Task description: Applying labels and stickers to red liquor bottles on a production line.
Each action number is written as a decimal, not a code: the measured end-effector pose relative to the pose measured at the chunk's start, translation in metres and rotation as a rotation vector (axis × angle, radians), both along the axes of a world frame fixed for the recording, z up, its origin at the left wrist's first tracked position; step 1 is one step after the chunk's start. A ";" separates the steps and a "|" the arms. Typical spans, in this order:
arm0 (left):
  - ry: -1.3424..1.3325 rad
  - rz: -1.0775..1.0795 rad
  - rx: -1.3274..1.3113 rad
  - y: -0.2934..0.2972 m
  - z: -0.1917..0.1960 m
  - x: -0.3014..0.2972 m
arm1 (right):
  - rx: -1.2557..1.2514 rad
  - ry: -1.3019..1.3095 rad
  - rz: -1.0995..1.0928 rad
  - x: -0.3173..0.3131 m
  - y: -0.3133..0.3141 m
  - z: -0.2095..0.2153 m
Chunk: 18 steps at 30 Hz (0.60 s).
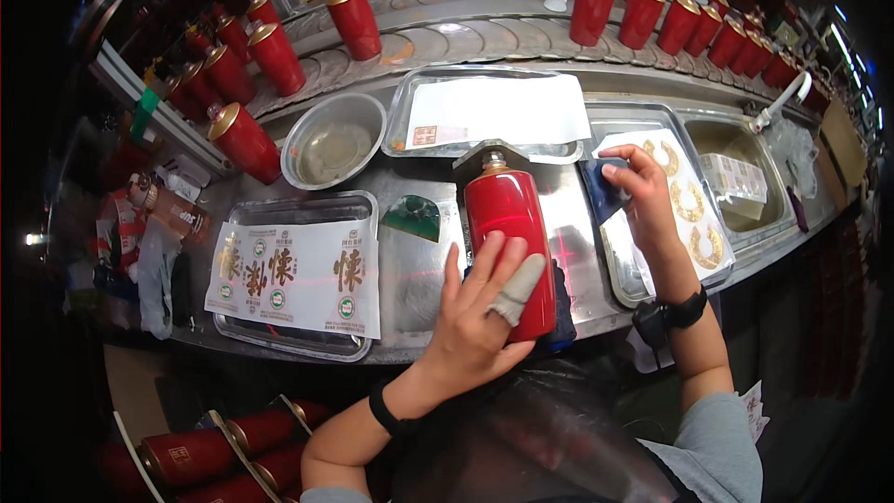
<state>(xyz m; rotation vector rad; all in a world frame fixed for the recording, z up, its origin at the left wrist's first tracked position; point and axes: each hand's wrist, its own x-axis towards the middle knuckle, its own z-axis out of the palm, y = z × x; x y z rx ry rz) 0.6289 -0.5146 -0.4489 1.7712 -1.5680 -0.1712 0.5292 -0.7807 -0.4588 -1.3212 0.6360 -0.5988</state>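
Observation:
A glossy red bottle (pixel 503 210) with a gold collar and clear top lies at the middle of the metal counter, its neck against a dark angled metal rest (pixel 463 166). My left hand (pixel 480 317) lies on the bottle's lower part, fingers stretched and spread; one finger wears a pale finger cot (pixel 515 292). My right hand (pixel 647 196) pinches a dark blue flat scraper (pixel 601 191) at the edge of the right tray (pixel 619 284). That tray bears a white sheet with gold C-shaped decals (pixel 689 202). Left of the bottle lies a green flat scraper (pixel 412 218).
A left tray (pixel 358 346) bears a decal sheet (pixel 293 275). Behind are a grey water bowl (pixel 335 140) and a tray with white paper (pixel 498 112). A sink (pixel 722 144) lies right. Several red bottles (pixel 354 23) stand on the curved conveyor (pixel 438 42); more lie in a rack (pixel 186 456) below.

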 end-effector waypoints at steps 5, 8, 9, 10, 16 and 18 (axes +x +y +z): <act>-0.199 -0.267 0.067 -0.027 0.004 0.007 | -0.177 0.147 0.009 0.050 -0.029 -0.001; 0.048 -0.301 -0.046 -0.021 0.013 0.011 | -0.927 0.469 0.000 0.074 -0.044 -0.003; 0.192 -0.272 -0.019 -0.015 0.019 0.015 | -1.147 0.501 -0.161 0.083 -0.054 -0.015; 0.189 -0.291 -0.027 -0.008 0.020 0.018 | -1.152 0.510 -0.180 0.086 -0.071 -0.027; 0.203 0.071 -0.015 0.019 0.001 0.050 | -1.231 0.816 -0.099 0.105 -0.091 -0.029; 0.191 0.122 -0.025 0.019 -0.006 0.064 | -1.391 0.780 -0.130 0.111 -0.083 -0.026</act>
